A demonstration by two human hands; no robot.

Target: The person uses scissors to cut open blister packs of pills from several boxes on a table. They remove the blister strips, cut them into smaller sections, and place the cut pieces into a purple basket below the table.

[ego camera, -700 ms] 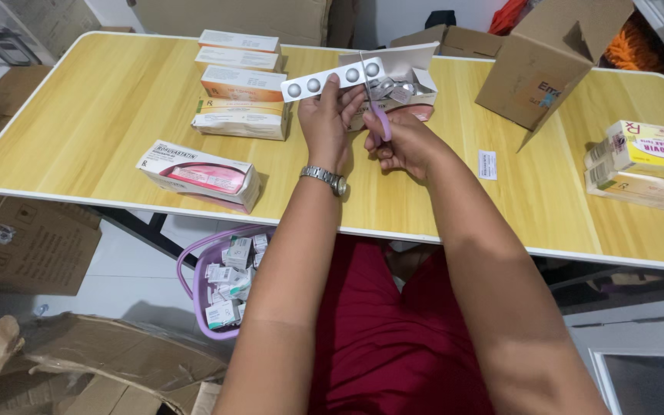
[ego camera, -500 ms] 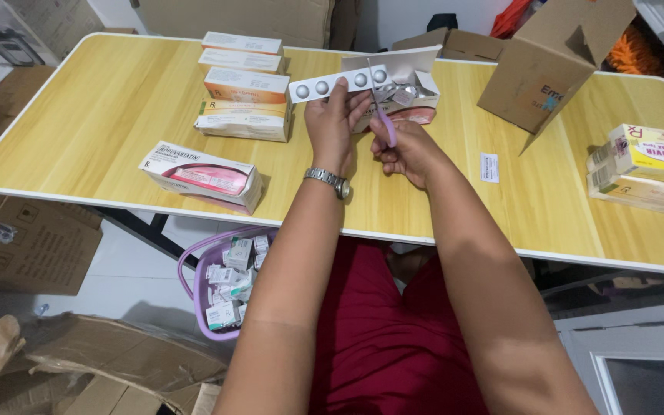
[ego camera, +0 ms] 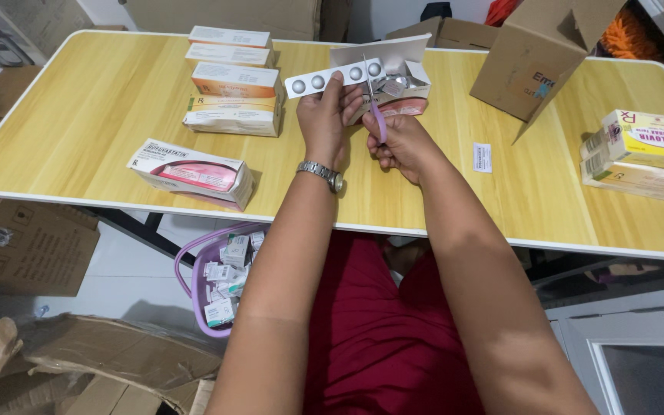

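Pharmacy stockroom or medicine packing room. Yellow wood-look folding table (ego camera: 101, 107) carries stacked medicine boxes (ego camera: 232, 84) toward its far edge, more boxes (ego camera: 643, 154) at the right edge, and an open brown carton (ego camera: 536, 58) near the far right corner. Flattened cardboard (ego camera: 101, 361) covers the floor; a purple basket of small packs (ego camera: 220, 280) sits below the near edge.

Bare table (ego camera: 78, 115) lies open at left and between the hands and the cardboard box (ego camera: 536, 61) far right. Stacked medicine boxes (ego camera: 232, 92) and an open carton (ego camera: 393, 77) block the far middle.
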